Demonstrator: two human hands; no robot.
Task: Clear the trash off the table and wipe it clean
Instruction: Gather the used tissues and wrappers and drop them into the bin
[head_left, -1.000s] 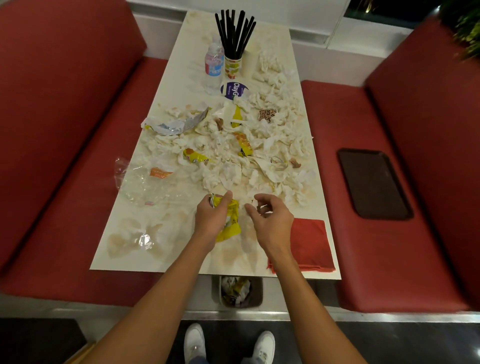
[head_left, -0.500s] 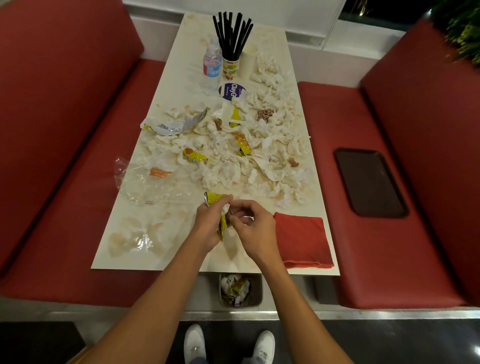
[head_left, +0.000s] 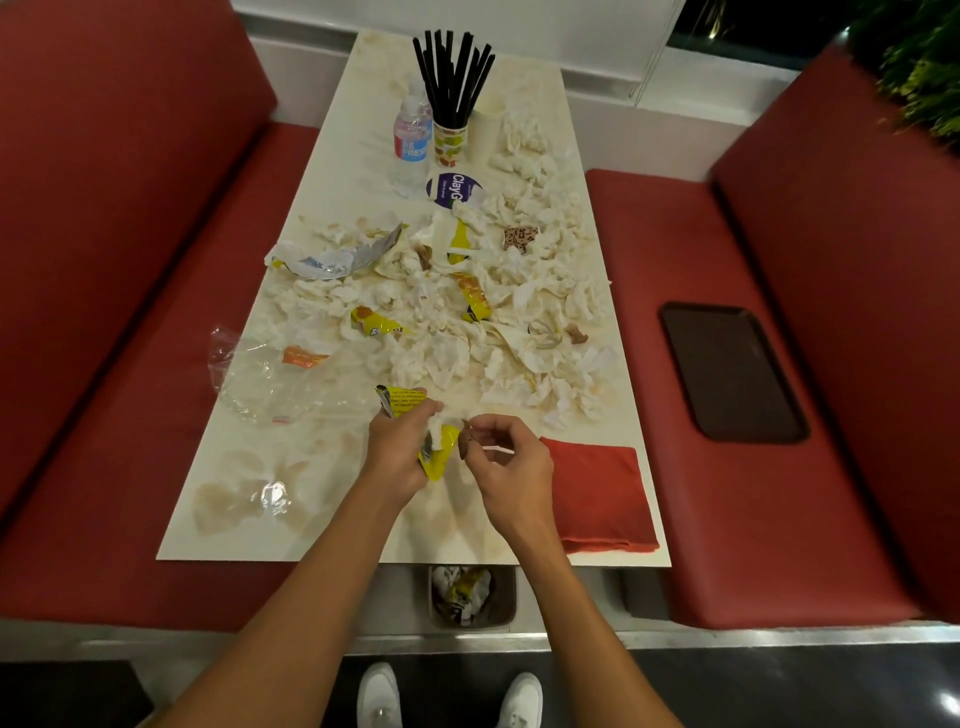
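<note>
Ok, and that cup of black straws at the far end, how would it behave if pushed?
The cup is small while its straws stand much taller and fan out, so it probably tips easily if nudged high. It looks like paper, so likely light and quick to slide. The water bottle stands right beside it and might get knocked.

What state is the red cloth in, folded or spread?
Folded. The red cloth lies as a rectangle on the table, layered edges showing along its near side.
</note>
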